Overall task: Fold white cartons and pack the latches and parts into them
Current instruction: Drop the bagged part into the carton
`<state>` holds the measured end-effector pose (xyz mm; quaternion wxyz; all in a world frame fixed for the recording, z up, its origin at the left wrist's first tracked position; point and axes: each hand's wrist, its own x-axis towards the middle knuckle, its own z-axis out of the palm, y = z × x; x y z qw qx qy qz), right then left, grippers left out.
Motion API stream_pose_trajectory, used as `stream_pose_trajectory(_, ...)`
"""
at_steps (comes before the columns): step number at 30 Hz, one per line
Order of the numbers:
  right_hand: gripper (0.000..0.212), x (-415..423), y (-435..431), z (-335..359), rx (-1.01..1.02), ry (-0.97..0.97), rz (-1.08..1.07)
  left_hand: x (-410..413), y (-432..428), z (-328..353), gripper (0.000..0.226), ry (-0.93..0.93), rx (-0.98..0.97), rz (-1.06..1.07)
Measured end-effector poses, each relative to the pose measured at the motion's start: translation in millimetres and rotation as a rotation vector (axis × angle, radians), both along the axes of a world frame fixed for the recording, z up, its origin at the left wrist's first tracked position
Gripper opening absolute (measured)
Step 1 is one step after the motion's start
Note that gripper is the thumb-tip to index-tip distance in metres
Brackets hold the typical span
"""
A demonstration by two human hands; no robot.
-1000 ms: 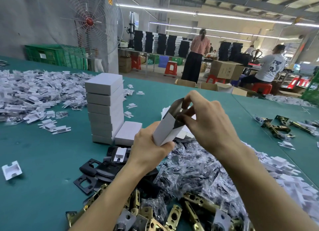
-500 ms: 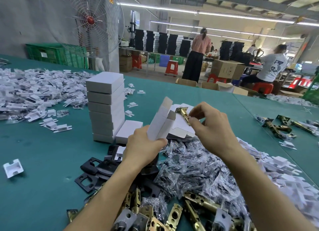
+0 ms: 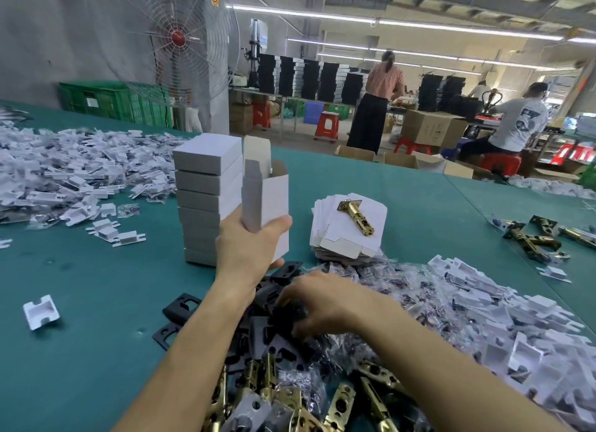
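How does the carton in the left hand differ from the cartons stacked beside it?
The held carton stands on end, gripped by the left hand; the stacked cartons lie flat on the table, one on another. The held carton's top flaps are open, showing its inside; the stacked cartons are closed on every side in view. Both are white card.

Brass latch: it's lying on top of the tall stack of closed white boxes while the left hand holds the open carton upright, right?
Not quite. The brass latch lies on the pile of flat, unfolded carton blanks, not on the tall stack of closed white boxes, as the head view shows. The left hand does hold the open carton upright.
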<state>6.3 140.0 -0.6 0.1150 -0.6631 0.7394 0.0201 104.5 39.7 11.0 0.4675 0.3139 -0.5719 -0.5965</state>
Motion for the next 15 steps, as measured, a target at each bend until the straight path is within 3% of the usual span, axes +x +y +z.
stream_pose_trajectory(6, 0.047, -1.2, -1.3, -5.2, -0.016, -0.016, 0.016, -2.5, 5.8, 1.4, 0.033, 0.069, 0.030, -0.049)
stream_pose_trajectory(12, 0.033, -4.1, 1.5, -8.5, -0.057, -0.047, 0.019, -0.3, 12.8, 4.2, 0.025, 0.155, -0.054, -0.094)
stream_pose_trajectory(15, 0.025, -9.2, 6.1, 1.0, -0.191, -0.137, -0.062, 1.3, 16.0, 4.8, 0.034, 0.164, -0.112, -0.155)
